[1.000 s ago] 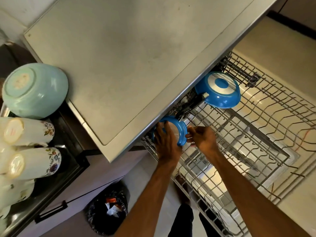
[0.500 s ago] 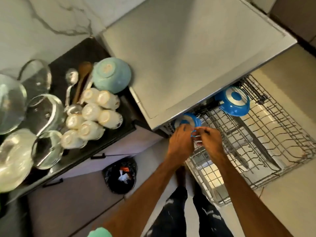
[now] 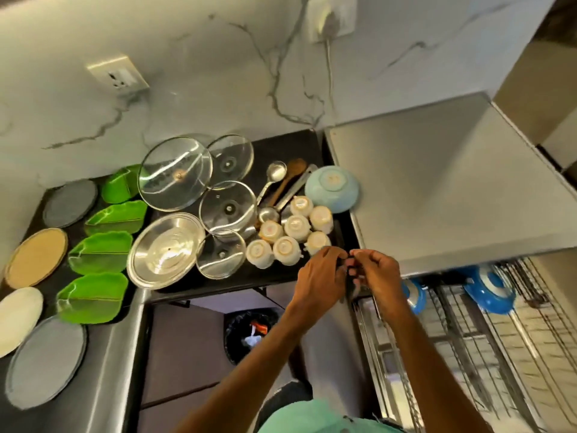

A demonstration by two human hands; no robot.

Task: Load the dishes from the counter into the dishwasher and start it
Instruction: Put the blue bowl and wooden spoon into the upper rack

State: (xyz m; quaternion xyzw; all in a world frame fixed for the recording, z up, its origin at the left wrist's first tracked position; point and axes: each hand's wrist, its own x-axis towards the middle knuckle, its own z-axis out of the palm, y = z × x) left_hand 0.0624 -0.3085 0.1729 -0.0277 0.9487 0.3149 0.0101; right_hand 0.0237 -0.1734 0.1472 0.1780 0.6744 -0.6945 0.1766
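My left hand [image 3: 318, 276] and my right hand [image 3: 377, 273] meet fingertip to fingertip over the counter's front corner, just in front of the upturned white cups [image 3: 290, 232]. Both hands have curled fingers and I see nothing in them. Two blue pans sit in the pulled-out dishwasher rack [image 3: 468, 354]: a small one [image 3: 413, 296] close to my right wrist and a larger one [image 3: 491, 292] further right. A pale blue bowl [image 3: 332, 189] lies upside down behind the cups.
The black counter holds glass lids [image 3: 175, 173], a steel lid [image 3: 165, 250], ladles and a wooden spoon [image 3: 274, 176], green trays [image 3: 100, 248] and round plates [image 3: 36, 260]. The dishwasher's grey top [image 3: 437, 189] overhangs the rack. A black-bagged bin [image 3: 249, 332] stands below.
Both hands have let go of the small blue pan, which stays in the rack, and have risen left to the counter edge. My view has swung left over the counter.
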